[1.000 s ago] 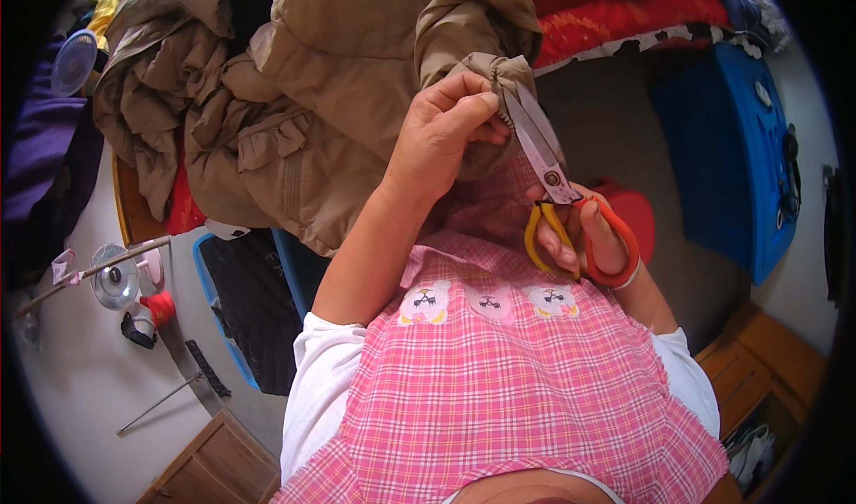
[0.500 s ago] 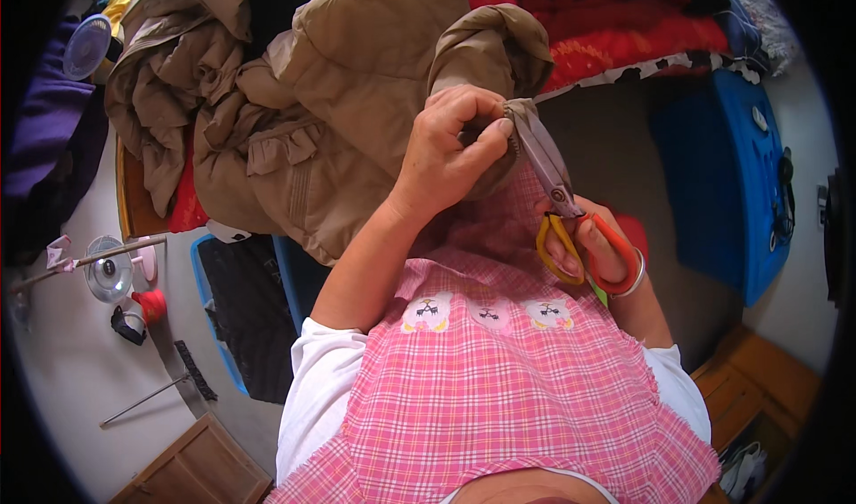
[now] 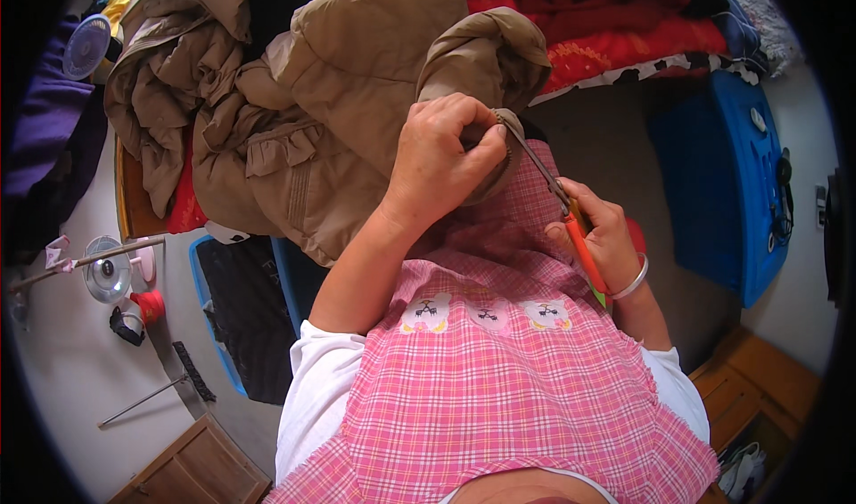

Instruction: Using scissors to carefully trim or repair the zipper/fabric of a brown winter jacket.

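A brown padded jacket (image 3: 370,67) lies bunched in front of me, one sleeve (image 3: 481,53) curling toward my lap. My left hand (image 3: 437,161) pinches the edge of that sleeve between thumb and fingers. My right hand (image 3: 608,236) is closed round scissors (image 3: 584,252) with orange-red and yellow handles. Their blades are seen almost edge-on, so how far apart they are cannot be made out. The tips touch the sleeve edge just beside my left thumb. Part of the pinched edge is hidden by my left fingers.
Red bedding (image 3: 615,36) lies at the back right, with a blue plastic bin (image 3: 722,183) below it. To the left stand an open blue box (image 3: 207,312) holding dark cloth, a small fan (image 3: 107,272) and a thin pole (image 3: 85,260). A pink checked apron (image 3: 499,388) covers my lap.
My right hand has turned the scissors from showing both handle loops to nearly edge-on. My left hand and the pinched sleeve edge have shifted slightly left.
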{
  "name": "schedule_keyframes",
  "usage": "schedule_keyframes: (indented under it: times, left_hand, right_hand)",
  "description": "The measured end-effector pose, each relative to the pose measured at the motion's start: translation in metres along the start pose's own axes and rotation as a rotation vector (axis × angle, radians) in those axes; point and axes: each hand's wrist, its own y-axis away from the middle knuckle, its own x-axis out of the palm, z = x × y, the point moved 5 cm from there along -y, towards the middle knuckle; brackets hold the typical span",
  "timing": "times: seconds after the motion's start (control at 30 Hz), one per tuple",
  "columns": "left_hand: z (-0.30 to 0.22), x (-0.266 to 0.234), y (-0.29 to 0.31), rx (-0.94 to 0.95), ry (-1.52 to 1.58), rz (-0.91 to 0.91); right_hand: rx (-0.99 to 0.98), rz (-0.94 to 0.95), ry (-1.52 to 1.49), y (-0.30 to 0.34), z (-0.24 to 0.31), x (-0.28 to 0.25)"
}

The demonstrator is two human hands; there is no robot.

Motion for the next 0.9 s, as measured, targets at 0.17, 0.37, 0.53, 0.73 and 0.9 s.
schedule_keyframes:
  times: [0.17,0.37,0.53,0.73,0.9]
  left_hand:
    - [0.016,0.007,0.006,-0.242,0.369,0.116]
    - [0.028,0.014,0.013,-0.465,0.752,0.209]
    - [0.037,0.017,0.018,-0.537,0.939,0.218]
    - [0.049,0.02,0.021,-0.559,0.906,0.166]
    - [0.037,0.043,0.047,-0.444,0.634,0.403]
  right_hand:
    - [0.131,0.137,-0.412,0.005,-0.018,0.014]
    - [0.194,0.355,-0.917,0.007,-0.015,0.028]
    - [0.188,0.367,-0.98,0.005,-0.01,0.04]
    - [0.249,0.291,-0.968,0.0,-0.012,0.053]
    - [0.352,-0.054,-1.102,-0.018,-0.023,0.046]
